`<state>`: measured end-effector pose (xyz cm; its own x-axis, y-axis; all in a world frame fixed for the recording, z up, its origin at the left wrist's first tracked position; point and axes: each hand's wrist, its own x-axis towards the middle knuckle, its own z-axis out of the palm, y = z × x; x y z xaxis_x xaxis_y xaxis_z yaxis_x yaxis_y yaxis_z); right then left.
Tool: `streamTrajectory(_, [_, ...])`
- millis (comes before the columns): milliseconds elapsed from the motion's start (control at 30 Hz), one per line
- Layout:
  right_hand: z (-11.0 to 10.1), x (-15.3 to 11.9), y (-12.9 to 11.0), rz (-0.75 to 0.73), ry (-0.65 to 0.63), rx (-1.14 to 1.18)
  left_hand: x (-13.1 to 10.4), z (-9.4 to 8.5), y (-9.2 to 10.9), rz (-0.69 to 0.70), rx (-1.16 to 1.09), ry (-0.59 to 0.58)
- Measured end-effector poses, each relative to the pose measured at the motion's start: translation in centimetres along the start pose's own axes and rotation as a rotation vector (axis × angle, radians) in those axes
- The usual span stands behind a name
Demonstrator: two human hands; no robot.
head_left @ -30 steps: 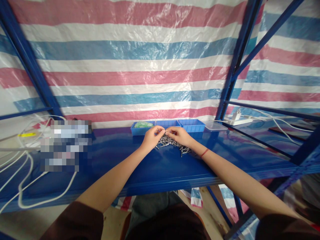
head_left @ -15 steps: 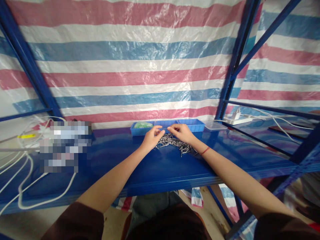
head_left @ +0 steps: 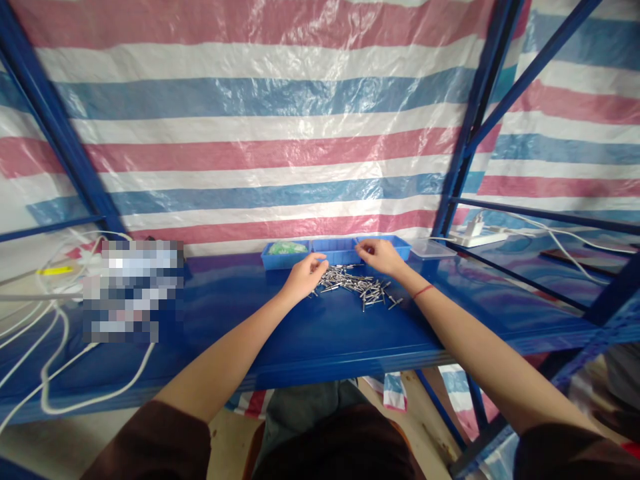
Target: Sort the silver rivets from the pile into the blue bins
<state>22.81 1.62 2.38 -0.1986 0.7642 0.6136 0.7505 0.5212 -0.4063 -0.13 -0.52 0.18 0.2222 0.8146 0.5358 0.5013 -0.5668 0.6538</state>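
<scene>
A loose pile of small metal pins, which look like blind rivets [head_left: 355, 283], lies on the blue tabletop in the head view. My left hand [head_left: 303, 276] is at the pile's left edge, its fingers curled toward the thumb; what is between them, if anything, is too small to make out. Above the pile's right side, my right hand [head_left: 382, 257] has thumb and fingers pinched in front of the blue bins. Its fingertips overlap the front of the right blue bin [head_left: 400, 249]. Beside that stand a middle blue bin [head_left: 335, 256] and a left blue bin [head_left: 280, 262] holding a green bag [head_left: 287, 248].
A clear plastic lid [head_left: 434, 249] lies right of the bins. A white power strip [head_left: 477, 237] with cables is farther right. White cables [head_left: 50, 373] and a blurred-out patch occupy the left. Blue frame posts [head_left: 463, 140] stand before a striped plastic sheet [head_left: 270, 100].
My right hand has moved right, away from my left hand, toward the right bin, uncovering more of the pile. My left hand has stayed nearly in place.
</scene>
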Motion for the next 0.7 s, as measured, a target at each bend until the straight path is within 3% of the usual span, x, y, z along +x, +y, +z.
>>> streamTrajectory(100, [1.3, -0.7, -2.8, -0.243, -0.381, 0.168, 0.0, 0.0, 0.0, -0.006, -0.017, -0.011])
streamTrajectory(200, [2.3, -1.2, -4.3, -0.361, -0.502, 0.173, -0.1, 0.0, 0.1, -0.012, -0.025, -0.023])
streamTrajectory(467, [3.1, -1.5, -4.4, -0.428, -0.455, -0.016, -0.2, -0.1, 0.3, -0.018, -0.008, -0.037])
streamTrajectory(567, [3.4, -1.5, -4.3, -0.344, -0.379, 0.007, 0.0, -0.2, 0.3, -0.004, -0.007, -0.015])
streamTrajectory(700, [3.7, -1.1, -3.8, -0.183, -0.259, 0.212, 0.2, -0.3, 0.1, 0.017, -0.022, 0.029])
